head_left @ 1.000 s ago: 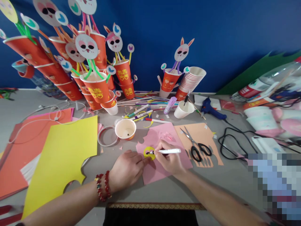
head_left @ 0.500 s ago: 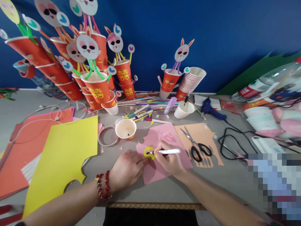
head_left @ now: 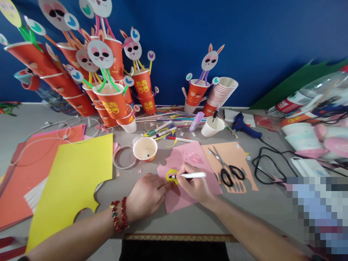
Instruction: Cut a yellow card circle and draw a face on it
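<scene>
A small yellow paper circle [head_left: 175, 181] lies on a pink sheet [head_left: 201, 156] in front of me, with dark marks on its upper left. My right hand [head_left: 195, 185] is closed round a white marker [head_left: 196, 175], its dark tip touching the circle. My left hand [head_left: 149, 192] rests palm down at the left edge of the pink sheet, its fingertips at the circle's lower edge; its fingers are fairly close together, some curled. Right of the pink sheet, black-handled scissors [head_left: 227, 170] lie on an orange sheet [head_left: 251, 177].
Behind stand red cups [head_left: 110, 103] with rabbit faces, stacked cups [head_left: 224, 92] and a white cup [head_left: 213, 127]. An open paper cup [head_left: 145, 149] sits above my left hand. Yellow paper [head_left: 78, 166] lies left; a blue glue gun [head_left: 246, 126] and its cable lie right.
The marker in my right hand has shifted slightly left over the yellow circle, and the dark mark there looks a little larger. My left hand has stayed put.
</scene>
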Tool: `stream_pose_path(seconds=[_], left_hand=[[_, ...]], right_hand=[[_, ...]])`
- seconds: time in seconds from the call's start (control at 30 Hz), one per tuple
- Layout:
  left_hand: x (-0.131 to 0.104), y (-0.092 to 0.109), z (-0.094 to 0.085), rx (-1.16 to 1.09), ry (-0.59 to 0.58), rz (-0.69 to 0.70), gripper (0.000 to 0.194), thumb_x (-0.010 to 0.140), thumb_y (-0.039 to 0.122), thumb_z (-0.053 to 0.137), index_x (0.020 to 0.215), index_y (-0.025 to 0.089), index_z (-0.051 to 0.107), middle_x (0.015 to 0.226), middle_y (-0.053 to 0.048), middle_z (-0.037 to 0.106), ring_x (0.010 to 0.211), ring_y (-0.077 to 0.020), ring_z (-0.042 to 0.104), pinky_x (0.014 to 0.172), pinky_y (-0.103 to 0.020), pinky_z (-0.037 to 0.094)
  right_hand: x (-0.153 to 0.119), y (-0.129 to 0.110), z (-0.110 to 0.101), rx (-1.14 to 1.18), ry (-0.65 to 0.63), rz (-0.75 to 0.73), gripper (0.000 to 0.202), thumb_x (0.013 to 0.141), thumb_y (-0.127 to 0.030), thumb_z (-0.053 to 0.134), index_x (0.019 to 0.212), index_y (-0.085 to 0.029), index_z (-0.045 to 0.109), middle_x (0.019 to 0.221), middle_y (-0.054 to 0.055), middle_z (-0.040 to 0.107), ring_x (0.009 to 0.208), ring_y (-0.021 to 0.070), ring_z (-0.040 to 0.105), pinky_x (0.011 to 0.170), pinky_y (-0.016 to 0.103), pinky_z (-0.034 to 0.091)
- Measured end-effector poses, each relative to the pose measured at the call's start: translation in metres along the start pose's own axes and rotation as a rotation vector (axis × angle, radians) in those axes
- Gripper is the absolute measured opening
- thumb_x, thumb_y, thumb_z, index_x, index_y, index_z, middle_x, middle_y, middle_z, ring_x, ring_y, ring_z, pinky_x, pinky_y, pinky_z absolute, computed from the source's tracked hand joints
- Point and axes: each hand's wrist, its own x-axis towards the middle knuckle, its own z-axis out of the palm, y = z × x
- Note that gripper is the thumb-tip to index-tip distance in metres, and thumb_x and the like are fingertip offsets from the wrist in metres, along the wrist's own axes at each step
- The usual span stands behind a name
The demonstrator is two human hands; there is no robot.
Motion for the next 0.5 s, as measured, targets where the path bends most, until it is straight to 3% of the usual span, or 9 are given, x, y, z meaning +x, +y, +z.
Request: stream_pose_path(seconds=[0.5], left_hand=[[0.0010, 0.0003, -0.0014, -0.011, 0.007, 0.009, 0.022, 0.097, 0.018, 0.046, 0.110, 0.017, 0.064, 0.081, -0.003, 0.067, 0.071, -0.0224, 0.061, 0.061, -0.037, 0.039]], right_hand=[[0.0009, -0.0027, -0.0006, -0.008, 0.026, -0.007, 0.018, 0.087, -0.016, 0.053, 0.072, -0.023, 0.047, 0.061, -0.005, 0.050, 0.054, 0.0125, 0.046, 0.052, 0.025, 0.035]])
